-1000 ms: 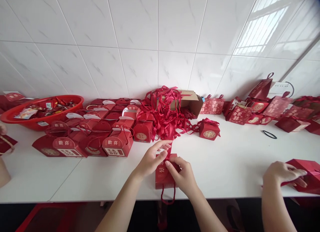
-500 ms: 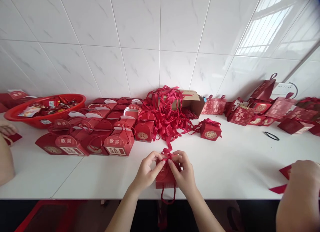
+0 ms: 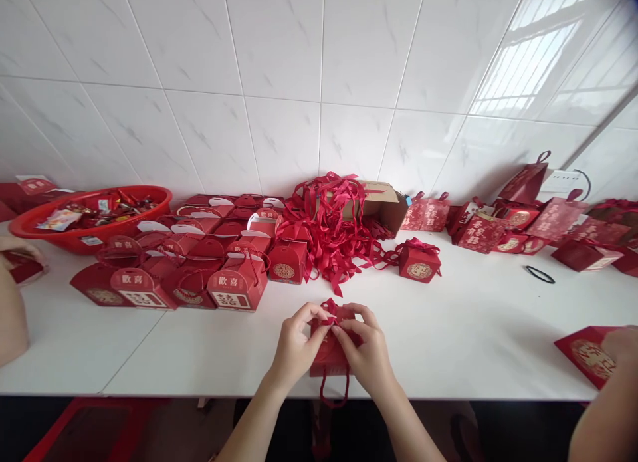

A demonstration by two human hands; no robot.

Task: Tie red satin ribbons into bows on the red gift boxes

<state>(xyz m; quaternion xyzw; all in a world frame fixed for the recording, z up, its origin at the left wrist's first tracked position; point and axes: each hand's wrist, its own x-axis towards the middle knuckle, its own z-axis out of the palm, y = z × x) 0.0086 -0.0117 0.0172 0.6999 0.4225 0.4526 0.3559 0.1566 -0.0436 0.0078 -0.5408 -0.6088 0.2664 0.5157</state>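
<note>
Ribbon [image 3: 329, 308] pinched above red box [image 3: 327, 363]

Head view: white table [image 3: 448, 346] along a tiled wall [image 3: 279, 43]. Left hand [image 3: 296, 346] and right hand [image 3: 367, 346] together, fingertips clamped on the ribbon; the red box lies beneath them, near the front edge.

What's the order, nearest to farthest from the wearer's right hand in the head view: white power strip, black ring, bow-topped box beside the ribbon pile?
From the right hand:
1. Bow-topped box: ahead, slightly right.
2. Black ring: farther right, flat on the table.
3. White power strip: far right, by the wall.
</note>
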